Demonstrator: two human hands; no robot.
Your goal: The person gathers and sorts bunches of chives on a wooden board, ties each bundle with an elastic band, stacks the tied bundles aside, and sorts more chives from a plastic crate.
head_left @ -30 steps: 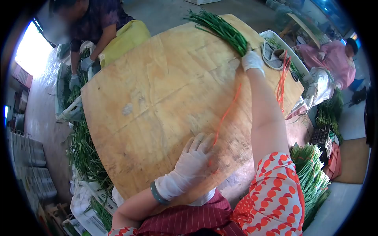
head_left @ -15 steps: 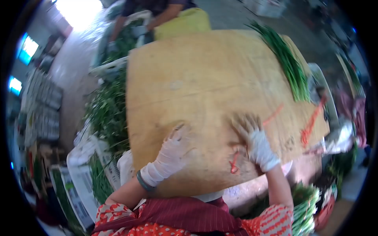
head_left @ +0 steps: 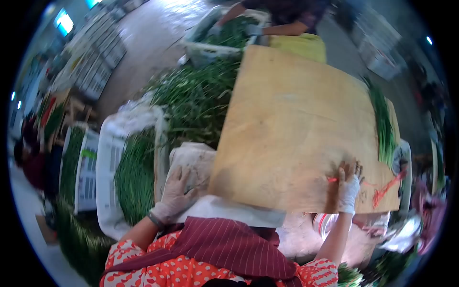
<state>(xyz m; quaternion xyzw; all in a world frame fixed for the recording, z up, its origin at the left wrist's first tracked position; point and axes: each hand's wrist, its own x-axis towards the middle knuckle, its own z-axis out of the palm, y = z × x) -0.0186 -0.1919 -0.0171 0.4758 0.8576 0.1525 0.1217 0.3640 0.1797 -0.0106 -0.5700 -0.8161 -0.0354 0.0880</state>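
Note:
My left hand, in a white glove, has its fingers apart with nothing in them, over a pale cloth left of the wooden board. My right hand, also gloved, lies with spread fingers near the board's front right edge, close to a short red string. A bundle of green stalks lies along the board's right side. Nearer the front right corner is a tangle of red strings.
Loose greens are heaped left of the board. A white crate of greens stands at the left. Another person's gloved hands are in a crate at the back; a yellow sack lies beside them.
The view has swung left. My right hand let go of the green bundle and came back to the board's near part. My left hand has moved off the board to the left.

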